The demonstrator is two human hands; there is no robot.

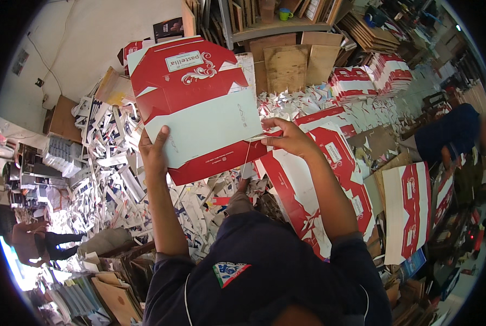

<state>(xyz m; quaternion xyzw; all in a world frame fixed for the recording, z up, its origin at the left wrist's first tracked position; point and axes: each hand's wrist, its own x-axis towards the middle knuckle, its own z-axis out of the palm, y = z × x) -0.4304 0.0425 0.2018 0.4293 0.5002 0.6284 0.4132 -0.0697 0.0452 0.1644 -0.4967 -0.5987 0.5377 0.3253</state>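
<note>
A flat die-cut box blank (205, 117), red and white with curly printed ornament, is held up in front of me; whether it is one sheet or a few together I cannot tell. My left hand (155, 151) grips its left edge, thumb on the printed face and fingers behind. At the right edge, my right hand (290, 138) is closed in a pinch near the lower corner. A thin pale strip (247, 158) hangs down from beside those fingertips. Below my right forearm lie more red and white printed sheets (294, 182).
Paper offcuts (120, 174) cover the floor. Stacks of red and white blanks (389, 73) stand at the far right, another stack (408, 212) nearer. Boards (286, 68) lean under a shelf (281, 30). One person (446, 133) is at right, another (39, 242) at far left.
</note>
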